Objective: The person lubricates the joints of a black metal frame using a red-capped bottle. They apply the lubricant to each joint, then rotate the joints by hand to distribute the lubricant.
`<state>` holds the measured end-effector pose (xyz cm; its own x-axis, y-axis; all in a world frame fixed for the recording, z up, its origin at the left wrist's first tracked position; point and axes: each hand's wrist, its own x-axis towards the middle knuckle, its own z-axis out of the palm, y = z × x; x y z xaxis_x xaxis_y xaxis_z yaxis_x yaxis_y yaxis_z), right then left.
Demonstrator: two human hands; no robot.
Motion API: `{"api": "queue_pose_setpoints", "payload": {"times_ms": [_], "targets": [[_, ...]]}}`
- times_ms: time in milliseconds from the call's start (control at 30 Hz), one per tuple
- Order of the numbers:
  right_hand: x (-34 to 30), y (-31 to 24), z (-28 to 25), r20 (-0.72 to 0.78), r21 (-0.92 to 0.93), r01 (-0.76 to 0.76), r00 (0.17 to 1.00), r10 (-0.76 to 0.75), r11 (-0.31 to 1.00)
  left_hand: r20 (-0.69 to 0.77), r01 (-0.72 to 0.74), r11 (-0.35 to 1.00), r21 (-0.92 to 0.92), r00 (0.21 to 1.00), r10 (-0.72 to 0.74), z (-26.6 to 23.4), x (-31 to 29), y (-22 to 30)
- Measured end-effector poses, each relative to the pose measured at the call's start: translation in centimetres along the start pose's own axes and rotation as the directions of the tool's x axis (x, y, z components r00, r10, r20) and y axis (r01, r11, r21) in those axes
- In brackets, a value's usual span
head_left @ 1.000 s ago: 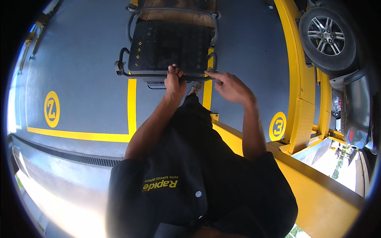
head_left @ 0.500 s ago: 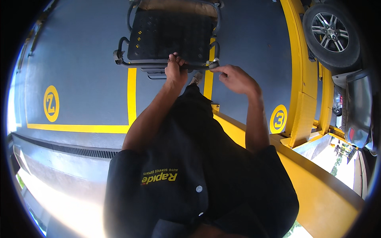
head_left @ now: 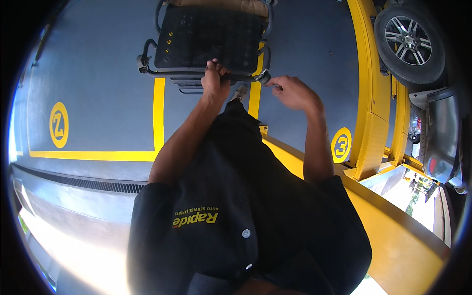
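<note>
On a grey workshop floor [head_left: 108, 93] with yellow lines, a round yellow sign far left and another near right, a black cart [head_left: 209, 37] stands just ahead, its handle bar [head_left: 196, 74] running left-right; the left hand [head_left: 215, 81] is clenched on it, the right hand [head_left: 292, 92] pinches near its right end.

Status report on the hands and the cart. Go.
Left hand gripping the black cart's handle bar. Right hand at the bar's right end, pinching. Car wheel off right, clear.
</note>
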<state>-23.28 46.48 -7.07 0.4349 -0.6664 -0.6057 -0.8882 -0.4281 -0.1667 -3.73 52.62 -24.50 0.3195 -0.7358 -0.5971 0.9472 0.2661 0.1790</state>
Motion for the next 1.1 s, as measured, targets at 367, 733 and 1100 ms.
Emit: {"api": "queue_pose_setpoints", "payload": {"times_ms": [367,733,1100], "targets": [[-0.7,-1.8,-1.1,-0.062,0.133,-0.026,0.997,0.035,0.991,0.008,-0.020,1.000,0.005,1.000,0.020,-0.6,0.3,-0.1],[1.4,0.5,0.5,-0.112,0.004,-0.015,0.994,0.016,1.000,0.019,-0.009,1.000,-0.010,1.000,0.010,-0.8,0.4,-0.2],[-0.8,-2.1,-1.7,-0.007,0.174,0.057,0.998,-0.057,0.983,0.006,-0.017,1.000,-0.005,1.000,0.017,-0.7,0.5,-0.2]]}}
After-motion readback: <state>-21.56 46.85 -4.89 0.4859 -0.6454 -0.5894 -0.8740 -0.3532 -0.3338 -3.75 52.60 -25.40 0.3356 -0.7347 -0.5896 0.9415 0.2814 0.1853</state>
